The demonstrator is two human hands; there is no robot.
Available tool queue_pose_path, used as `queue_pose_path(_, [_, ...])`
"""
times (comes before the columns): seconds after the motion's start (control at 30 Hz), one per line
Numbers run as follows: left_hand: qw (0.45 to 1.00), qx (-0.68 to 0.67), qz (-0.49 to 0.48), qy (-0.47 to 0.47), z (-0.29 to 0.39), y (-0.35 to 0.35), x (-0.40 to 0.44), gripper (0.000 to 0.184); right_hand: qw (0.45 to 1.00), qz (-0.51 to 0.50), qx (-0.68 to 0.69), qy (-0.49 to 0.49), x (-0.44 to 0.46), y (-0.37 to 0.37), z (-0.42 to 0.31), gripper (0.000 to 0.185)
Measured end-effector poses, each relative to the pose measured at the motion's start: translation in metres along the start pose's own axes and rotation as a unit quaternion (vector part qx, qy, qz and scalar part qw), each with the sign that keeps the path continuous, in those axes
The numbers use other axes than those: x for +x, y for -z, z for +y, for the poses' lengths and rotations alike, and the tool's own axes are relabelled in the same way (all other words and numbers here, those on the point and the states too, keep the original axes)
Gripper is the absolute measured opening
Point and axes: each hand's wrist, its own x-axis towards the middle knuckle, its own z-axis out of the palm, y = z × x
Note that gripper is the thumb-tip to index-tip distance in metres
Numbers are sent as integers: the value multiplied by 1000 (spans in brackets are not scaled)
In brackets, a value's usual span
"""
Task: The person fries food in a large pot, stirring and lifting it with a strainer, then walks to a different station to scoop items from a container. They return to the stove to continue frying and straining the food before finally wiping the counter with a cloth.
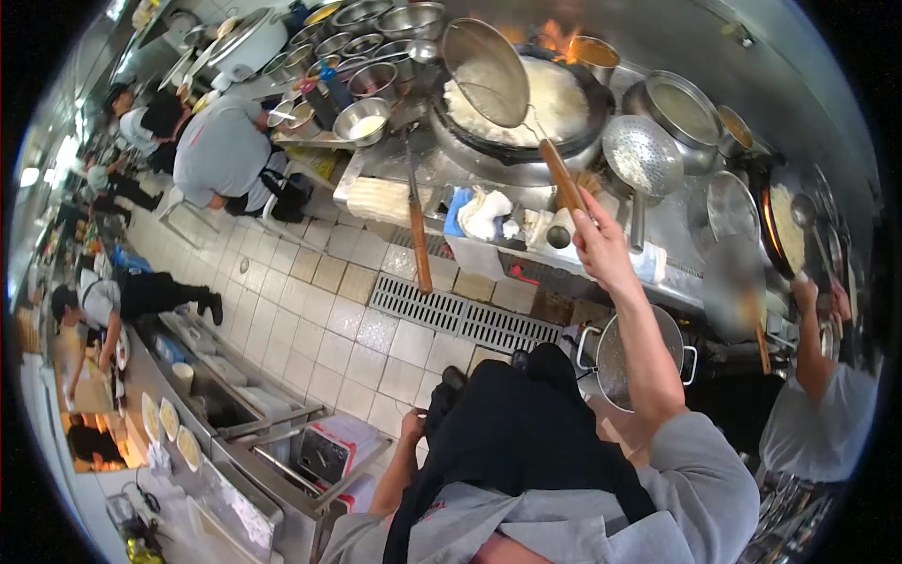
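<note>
My right hand (598,240) is closed round the wooden handle of a wire mesh strainer (486,72). The strainer is over the left part of a large wok (564,99), which holds pale, whitish food with steam or foam, and flames rise behind it. My left hand (412,426) hangs low by my left side near my dark apron; its fingers look curled, but too small to tell what, if anything, is in them. A perforated ladle (643,155) with some white bits rests right of the wok. A wooden-handled ladle (418,221) juts over the counter's front edge.
Metal bowls (362,120) and containers stand left of the wok. A large pot (642,357) is beside my right arm. A co-worker (816,423) at the right works at another wok (785,226). Other people are at the left, near a steel counter with plates (188,449).
</note>
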Motion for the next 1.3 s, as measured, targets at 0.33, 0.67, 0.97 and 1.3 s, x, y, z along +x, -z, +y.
queue_pose_path(0.33, [986, -21, 63, 155, 35, -21, -72, 34, 996, 15, -82, 14, 112, -69, 47, 42])
queue_pose_path(0.67, [985, -69, 120, 103, 9, -41, -87, 31, 966, 40, -182, 177, 245, -46, 83, 37])
queue_pose_path(0.97, [975, -139, 75, 154, -21, -44, -76, 32, 830, 114, -492, 237, 195, 10, -27, 46])
queue_pose_path(1.3, [986, -94, 39, 132, 14, 2, -50, 38, 719, 94, -668, 167, 118, 80, -26, 48])
